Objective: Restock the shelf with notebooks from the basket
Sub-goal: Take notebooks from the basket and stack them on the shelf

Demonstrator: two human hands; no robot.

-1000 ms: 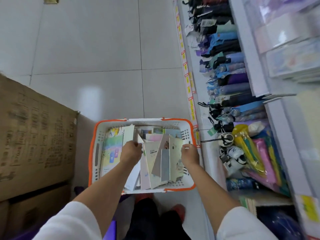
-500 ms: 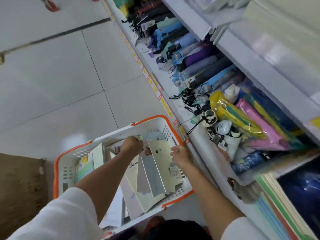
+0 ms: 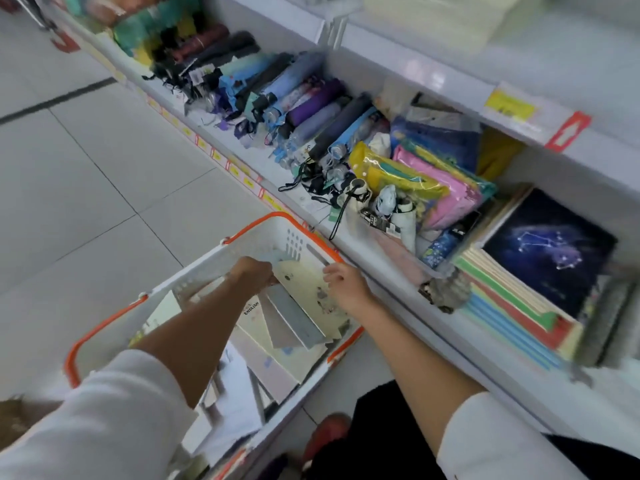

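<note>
- On the tiled floor (image 3: 104, 188) at the left stands a white basket (image 3: 263, 239) with an orange rim, set just beside the foot of the shelf unit.
- Inside the basket lie loose notebooks (image 3: 277, 344), leaning and overlapping; one cover reads "ENGLISH".
- The left hand (image 3: 254, 273), in a white sleeve pushed up the forearm, reaches into the far end of the basket; its fingers are curled together over the top edge of a fanned bunch of notebooks, and it appears to grip them, though the fingertips are hidden.
- A pale notebook with small drawings (image 3: 310, 289) stands tilted between the two hands, a grey one (image 3: 294, 318) lying against its near side.
- The right hand (image 3: 346, 284) touches the right edge of that pale notebook; the fingers are bent and slightly apart, and whether they pinch the cover I cannot tell.
- Further right, the bottom shelf (image 3: 346, 244) carries a row of folded umbrellas (image 3: 304, 109) in black, blue and purple, then yellow and pink plastic packets (image 3: 426, 178).
- At the far right of that shelf lies a stack of notebooks (image 3: 512, 317) with coloured edges, topped by a dark cover with a constellation print (image 3: 550, 251).
- Above it, a yellow price label (image 3: 509, 105) sits on the edge of the next shelf up.
</note>
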